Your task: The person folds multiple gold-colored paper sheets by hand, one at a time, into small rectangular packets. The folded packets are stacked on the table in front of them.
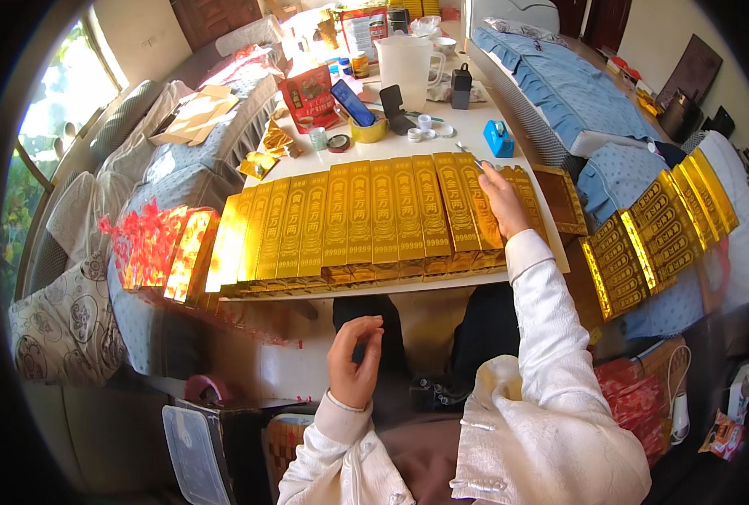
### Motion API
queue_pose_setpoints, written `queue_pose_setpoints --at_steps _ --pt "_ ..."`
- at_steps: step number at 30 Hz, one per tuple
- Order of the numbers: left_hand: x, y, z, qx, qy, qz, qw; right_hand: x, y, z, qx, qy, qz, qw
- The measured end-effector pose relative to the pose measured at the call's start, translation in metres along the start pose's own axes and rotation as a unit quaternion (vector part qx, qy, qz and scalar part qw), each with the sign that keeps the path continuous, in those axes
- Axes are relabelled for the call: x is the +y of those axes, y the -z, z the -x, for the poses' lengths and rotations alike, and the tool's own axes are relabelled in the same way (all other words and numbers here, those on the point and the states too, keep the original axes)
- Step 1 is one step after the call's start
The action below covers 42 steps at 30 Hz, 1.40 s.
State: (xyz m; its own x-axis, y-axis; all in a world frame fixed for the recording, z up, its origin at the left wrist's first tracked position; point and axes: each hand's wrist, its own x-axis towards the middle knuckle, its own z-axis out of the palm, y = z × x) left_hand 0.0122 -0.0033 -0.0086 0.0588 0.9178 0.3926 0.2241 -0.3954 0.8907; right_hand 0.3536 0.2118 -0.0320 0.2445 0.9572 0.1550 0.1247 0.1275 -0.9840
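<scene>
A long row of gold foil boxes [384, 211] with printed characters stands side by side along the near edge of the white table [412, 146]. Over the row's right end lies my right hand [505, 201]; a small bluish tip shows at its fingers, too little to name. Whether the hand grips a box cannot be told. My left hand [355, 361] is raised in front of my lap, below the table edge, fingers curled with a gap to the thumb and nothing between them. Red cellophane-like wrapping [144, 243] and shiny boxes [191, 252] are at the row's left end.
Behind the row stand a blue tape dispenser [499, 139], a yellow tape roll [368, 128] with a phone [353, 103] leaning on it, a plastic pitcher [404, 69] and a red pouch [309, 98]. More gold foil packs [661, 233] lie on the seat at right. An open cardboard box [197, 113] rests at left.
</scene>
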Motion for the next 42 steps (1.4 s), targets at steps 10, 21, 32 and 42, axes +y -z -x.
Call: queue_pose_setpoints --at_steps 10,21,32,42 --pt "-0.008 -0.005 0.003 -0.023 0.023 0.002 0.999 -0.015 0.007 0.028 0.003 0.035 0.0 0.999" --pt "-0.012 -0.004 0.008 -0.028 0.017 -0.002 0.999 0.019 0.056 0.035 0.098 -0.168 0.594 0.781" --pt "-0.015 0.007 0.014 -0.025 0.049 -0.009 0.998 0.006 0.063 0.032 0.113 -0.214 0.523 0.818" --pt "-0.01 0.018 -0.007 -0.018 0.076 0.163 0.984 -0.053 0.025 0.079 0.113 0.175 0.217 0.954"
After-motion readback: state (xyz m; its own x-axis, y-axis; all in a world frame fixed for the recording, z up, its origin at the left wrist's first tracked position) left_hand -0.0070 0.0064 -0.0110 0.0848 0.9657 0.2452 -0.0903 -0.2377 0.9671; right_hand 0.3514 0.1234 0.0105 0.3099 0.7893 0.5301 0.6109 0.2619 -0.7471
